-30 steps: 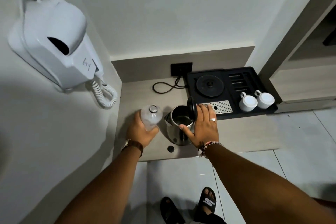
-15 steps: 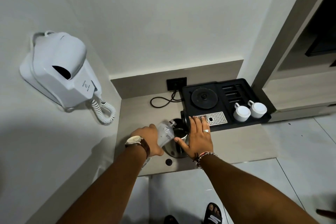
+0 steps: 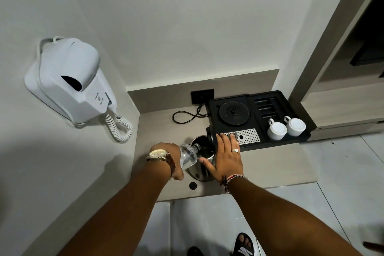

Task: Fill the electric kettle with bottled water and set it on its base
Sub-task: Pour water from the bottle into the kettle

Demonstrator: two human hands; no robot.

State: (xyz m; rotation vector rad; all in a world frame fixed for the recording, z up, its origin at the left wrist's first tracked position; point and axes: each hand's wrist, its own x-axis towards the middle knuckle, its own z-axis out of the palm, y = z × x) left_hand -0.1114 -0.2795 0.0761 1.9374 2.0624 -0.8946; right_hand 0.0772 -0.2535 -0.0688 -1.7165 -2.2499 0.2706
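Pouring is the step in hand. The left hand [image 3: 173,164] has its grip wrapped round the bottle [image 3: 188,157], tilted with its neck over the open kettle [image 3: 202,164], which stands on the bench [image 3: 270,168] just in front of the tray [image 3: 278,97]. The right hand [image 3: 225,159] steadies the kettle, fingers lying against its side and raised lid (not clenched).

Next, I judge: empty the bottle, shut the lid, lift the kettle onto the base [image 3: 234,112]. Two cups [image 3: 286,128] sit beside that base, the cord [image 3: 187,115] lies left, and a bottle cap [image 3: 192,185] lies near the bench edge.
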